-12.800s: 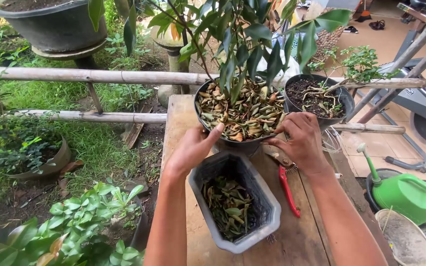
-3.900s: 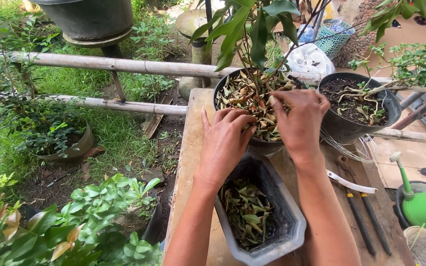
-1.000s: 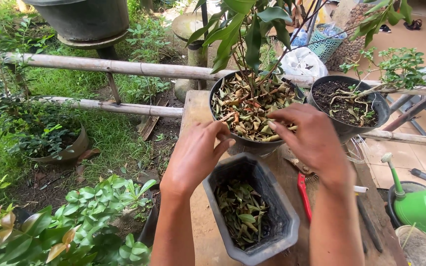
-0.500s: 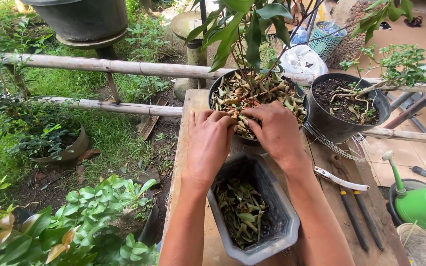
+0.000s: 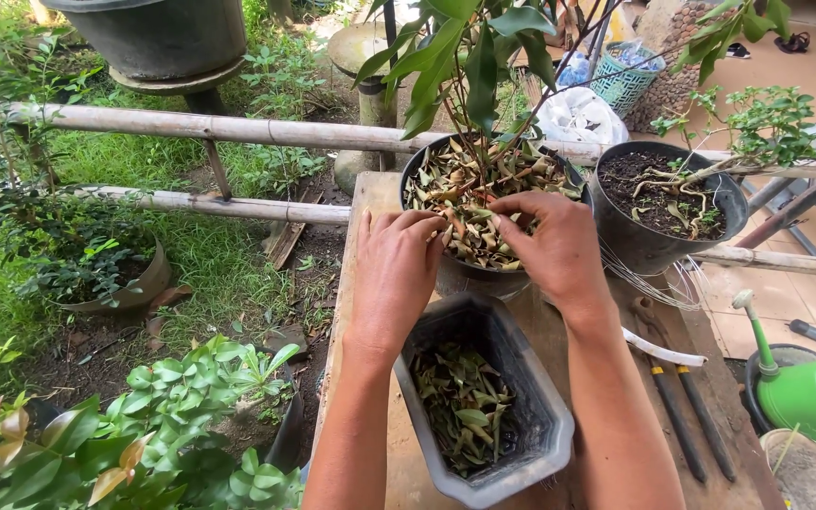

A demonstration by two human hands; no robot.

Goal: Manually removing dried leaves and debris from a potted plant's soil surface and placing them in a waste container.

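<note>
Wooden table (image 5: 370,283) | both hands, left (image 5: 394,274), right (image 5: 550,247), fingers curled among dry leaves (image 5: 479,203) in black pot (image 5: 455,276)

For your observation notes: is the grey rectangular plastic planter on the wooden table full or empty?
Partly filled. The grey rectangular plastic planter holds a low layer of dry leaves; its inner walls show bare above them.

Two bare forearms reach forward side by side, the left hand (image 5: 397,274) palm down with fingers curled at the tips, the right hand (image 5: 552,244) likewise bent, apparently pinching.
</note>
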